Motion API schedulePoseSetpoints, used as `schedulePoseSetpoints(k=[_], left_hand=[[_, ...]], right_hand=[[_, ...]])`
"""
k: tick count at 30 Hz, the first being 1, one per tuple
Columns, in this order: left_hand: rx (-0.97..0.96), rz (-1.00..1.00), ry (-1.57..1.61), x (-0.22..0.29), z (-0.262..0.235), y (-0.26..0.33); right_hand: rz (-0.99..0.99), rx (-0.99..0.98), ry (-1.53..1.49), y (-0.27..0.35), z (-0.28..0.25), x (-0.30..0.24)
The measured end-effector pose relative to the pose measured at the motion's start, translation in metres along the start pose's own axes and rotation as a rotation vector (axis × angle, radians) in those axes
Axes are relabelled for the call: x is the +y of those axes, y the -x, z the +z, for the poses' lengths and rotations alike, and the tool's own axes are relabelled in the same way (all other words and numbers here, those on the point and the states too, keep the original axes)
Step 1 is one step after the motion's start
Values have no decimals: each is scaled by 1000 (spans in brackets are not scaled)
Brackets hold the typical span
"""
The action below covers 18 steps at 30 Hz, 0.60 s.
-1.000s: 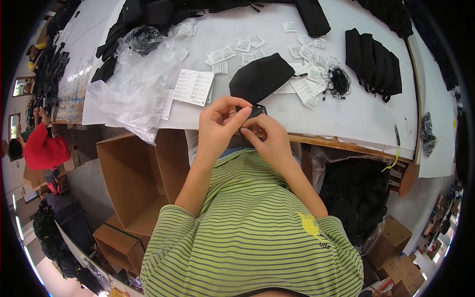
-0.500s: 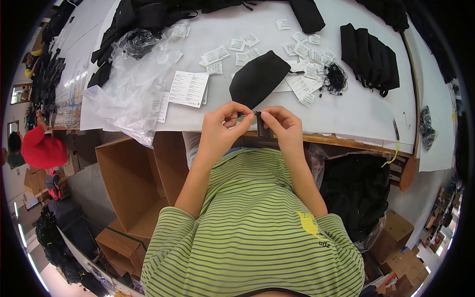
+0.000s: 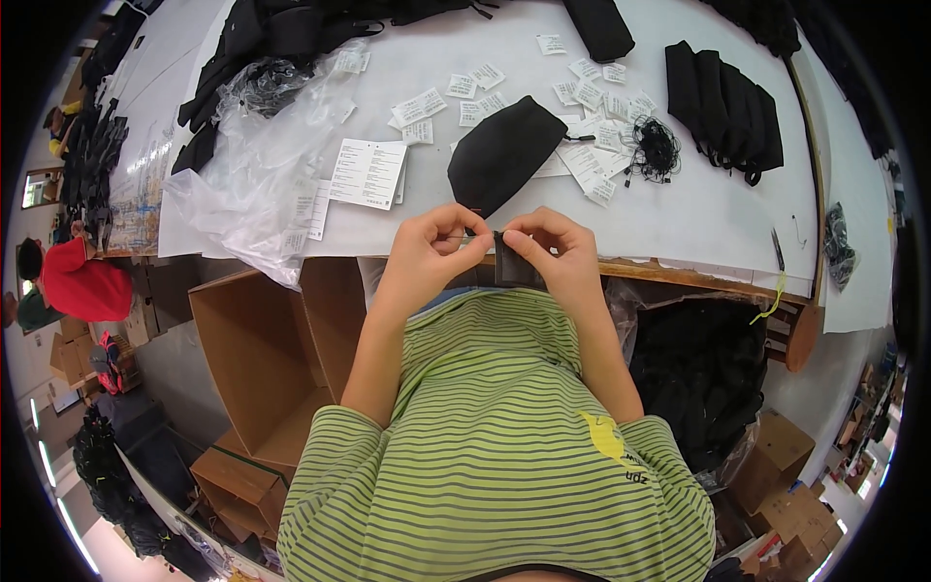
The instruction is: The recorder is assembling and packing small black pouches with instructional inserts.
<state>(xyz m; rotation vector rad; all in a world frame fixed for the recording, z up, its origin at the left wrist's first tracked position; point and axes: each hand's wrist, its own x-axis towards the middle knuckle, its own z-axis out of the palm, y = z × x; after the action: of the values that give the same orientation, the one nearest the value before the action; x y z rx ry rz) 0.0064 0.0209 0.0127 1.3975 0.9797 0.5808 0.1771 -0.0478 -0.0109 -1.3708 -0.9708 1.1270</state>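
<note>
At the table's front edge, my left hand [image 3: 434,250] pinches a thin dark cord between thumb and fingertips. Close beside it, my right hand [image 3: 557,254] is closed on the top of a dark, flat rectangular tag [image 3: 514,268] that hangs below the fingers. The cord runs toward the tag's top; whether it passes through a hole there is too small to tell. Just beyond both hands lies a black zippered pouch [image 3: 504,155] with a short pull tab at its right end. A tangle of thin black cords [image 3: 656,150] rests to the right of the pouch.
Small white printed labels [image 3: 419,104] are scattered across the white table. White printed cards [image 3: 369,173] and crumpled clear plastic [image 3: 262,165] lie at left. More black pouches [image 3: 722,107] stand in a row at right. Below are an open cardboard box [image 3: 257,349] and a bag of black items [image 3: 696,373].
Both hands, still pinched close together, have come slightly nearer to my body with the cord and tag. The tag shows more of its flat face. At far left, a person in red has shifted.
</note>
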Motion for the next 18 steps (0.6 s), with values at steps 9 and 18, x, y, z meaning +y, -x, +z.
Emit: schedulePoseSetpoints(k=[9,18], left_hand=[[-92,-87,102,8,-2,4],[-149,199,-244,32,4,-21]], right_hand=[[-93,-56,194,2,-3,-21],[-133,26,25,1,-15,-15]])
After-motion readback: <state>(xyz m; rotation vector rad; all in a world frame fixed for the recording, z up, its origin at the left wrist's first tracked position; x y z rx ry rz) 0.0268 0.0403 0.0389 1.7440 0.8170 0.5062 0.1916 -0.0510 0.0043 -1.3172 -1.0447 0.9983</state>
